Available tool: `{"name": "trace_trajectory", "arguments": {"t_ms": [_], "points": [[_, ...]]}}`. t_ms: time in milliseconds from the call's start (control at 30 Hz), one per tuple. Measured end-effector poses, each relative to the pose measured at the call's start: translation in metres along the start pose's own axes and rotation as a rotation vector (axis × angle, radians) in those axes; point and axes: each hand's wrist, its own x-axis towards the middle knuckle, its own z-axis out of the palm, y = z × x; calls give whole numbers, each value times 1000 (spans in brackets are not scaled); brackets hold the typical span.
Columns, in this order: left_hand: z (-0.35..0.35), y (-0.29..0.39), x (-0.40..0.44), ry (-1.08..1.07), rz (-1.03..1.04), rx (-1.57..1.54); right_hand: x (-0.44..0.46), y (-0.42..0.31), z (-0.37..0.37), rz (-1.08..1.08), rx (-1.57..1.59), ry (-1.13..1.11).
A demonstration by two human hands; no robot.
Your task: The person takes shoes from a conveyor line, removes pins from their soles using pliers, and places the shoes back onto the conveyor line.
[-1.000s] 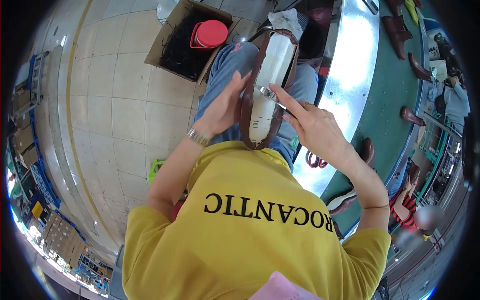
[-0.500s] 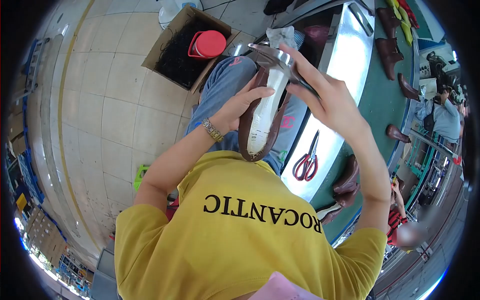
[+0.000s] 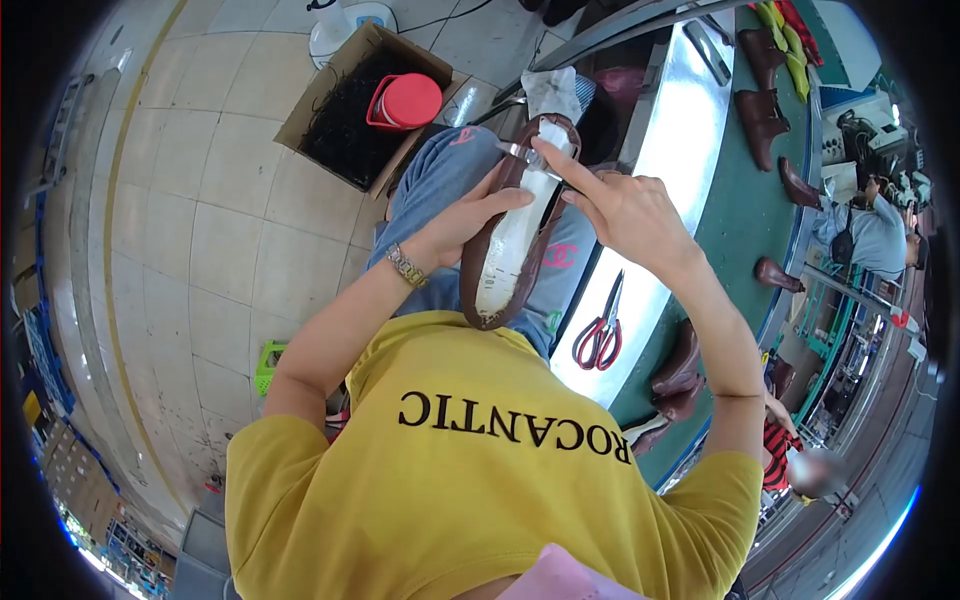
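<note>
A brown leather shoe upper (image 3: 481, 313) with a white insole (image 3: 515, 238) showing lies sole side up across my lap. My left hand (image 3: 468, 222) grips its left side, thumb resting on the insole. Over the far half of the shoe, my right hand (image 3: 620, 205) holds a silver metal tool (image 3: 520, 152) that looks like a claw hammer. Its head sits low against the insole, and my index finger stretches along it. The handle is mostly hidden by my right hand.
Red-handled scissors (image 3: 598, 342) lie on the shiny metal ledge (image 3: 655, 200) to the right. Several brown shoes (image 3: 762, 128) stand on the green conveyor (image 3: 722, 235). A cardboard box (image 3: 335, 75) holds dark strands and a red-lidded container (image 3: 412, 100). Co-workers (image 3: 870, 235) sit beyond the conveyor.
My right hand has moved down and left, bringing the raised tool head down onto the insole. The shoe has shifted slightly left, and its far end now shows.
</note>
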Motion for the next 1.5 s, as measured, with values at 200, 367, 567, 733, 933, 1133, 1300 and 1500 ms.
{"name": "trace_trajectory", "arguments": {"t_ms": [200, 367, 567, 733, 933, 1133, 1300, 1500], "points": [[-11, -1, -5, -28, -90, 51, -9, -9, 22, -15, -30, 24], [-12, -19, -25, 13, -46, -153, -13, -19, 16, -60, 85, 136], [7, -23, -34, 162, 45, 11, -19, -20, 20, -6, -18, 54], [-4, -28, -33, 121, 6, 102, -25, -36, 31, -60, 173, 147], [-17, -43, -47, 47, -45, 175, -31, -50, 14, -54, 91, 69], [-15, -49, -57, 30, -207, 254, -42, -61, 30, -6, -98, -77], [-53, -102, -51, 7, 22, 333, -63, -73, 44, -109, 34, 35], [36, -18, -40, -264, -268, 1431, -106, -43, 63, 267, 134, -92]]}}
